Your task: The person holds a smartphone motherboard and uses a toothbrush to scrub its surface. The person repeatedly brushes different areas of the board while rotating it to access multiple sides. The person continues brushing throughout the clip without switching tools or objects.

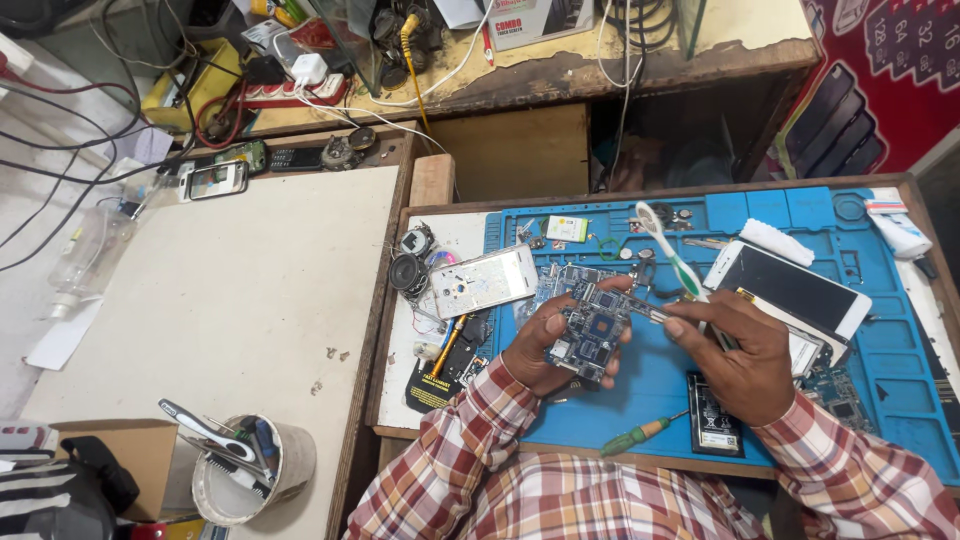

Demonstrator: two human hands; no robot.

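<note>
Board (590, 335) sits cupped in my left hand (545, 350), fingers curled under its edges so the chip side faces up at me, lifted just off the blue mat (650, 390). My right hand (735, 360) comes in from 3 o'clock, fingers pinching a toothbrush (672, 255) near its handle, with the brush head pointing away at 12 o'clock; a thin metal tool seems to reach from that hand to the board, though I cannot tell its grip.

Nearest me, at 6 o'clock, a green screwdriver (635, 437) lies on the mat beside a small battery (715, 415). A white phone (483, 282) rests face down at 10 o'clock, and another phone (790, 290) lies screen up at 2 o'clock. Farther off at 8 o'clock, a tin (250, 470) of tools stands on the table (230, 300).
</note>
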